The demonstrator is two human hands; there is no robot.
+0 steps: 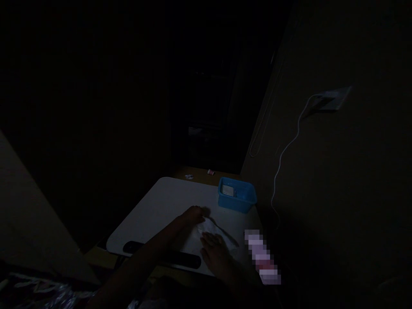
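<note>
A thin white sheet, cloth or tissue [222,234], lies on the white table [161,201]. The light is too dim to tell which it is. At its far left corner my left hand [194,214] is closed, with the sheet's edge at its fingers. My right hand [216,254] rests on the near side of the sheet, its fingers stretched out and lying flat. Both forearms come in from the bottom edge of the view.
A blue plastic basket [236,204] with a pale object inside stands at the table's far right corner. A lit, blurred-out phone-like screen [262,257] lies at the right edge. A white cable [280,163] hangs from a wall socket [333,98]. Small scraps [210,172] lie beyond the table.
</note>
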